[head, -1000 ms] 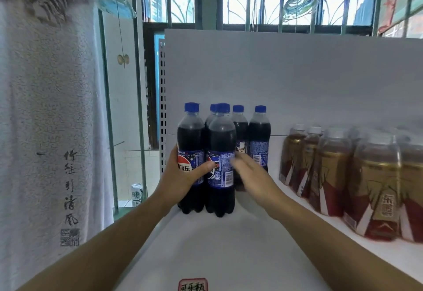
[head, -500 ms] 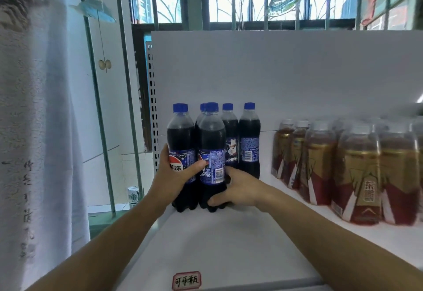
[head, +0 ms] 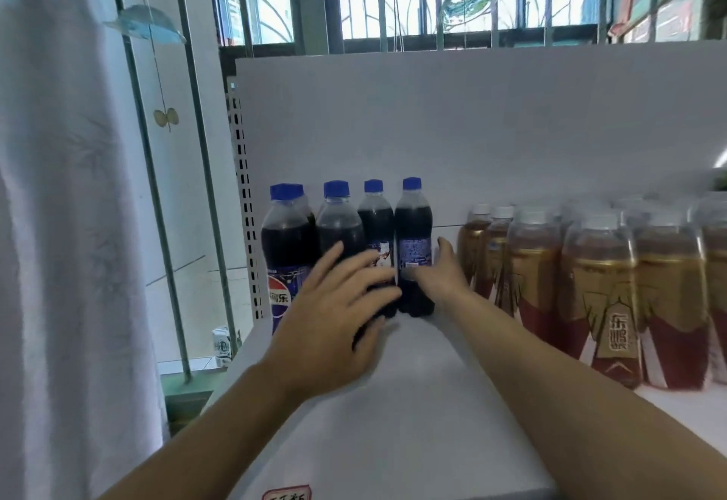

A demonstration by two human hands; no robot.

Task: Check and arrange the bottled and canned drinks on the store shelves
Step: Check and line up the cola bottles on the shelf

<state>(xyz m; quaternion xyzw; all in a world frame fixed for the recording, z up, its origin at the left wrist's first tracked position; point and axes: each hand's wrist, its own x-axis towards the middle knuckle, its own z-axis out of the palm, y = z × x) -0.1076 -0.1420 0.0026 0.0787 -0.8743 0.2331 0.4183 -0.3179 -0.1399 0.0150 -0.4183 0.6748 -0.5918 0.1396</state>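
Four blue-capped cola bottles (head: 283,240) stand in plain sight on the shelf (head: 413,401), with a fifth cap half hidden behind the leftmost. The left hand (head: 334,303) lies flat, fingers spread and straight, over the fronts of the middle bottles. The right hand (head: 436,275) wraps the lower part of the rightmost cola bottle (head: 413,232). Just right of that hand stand at least six amber drink bottles (head: 598,275); those behind are too blurred to count.
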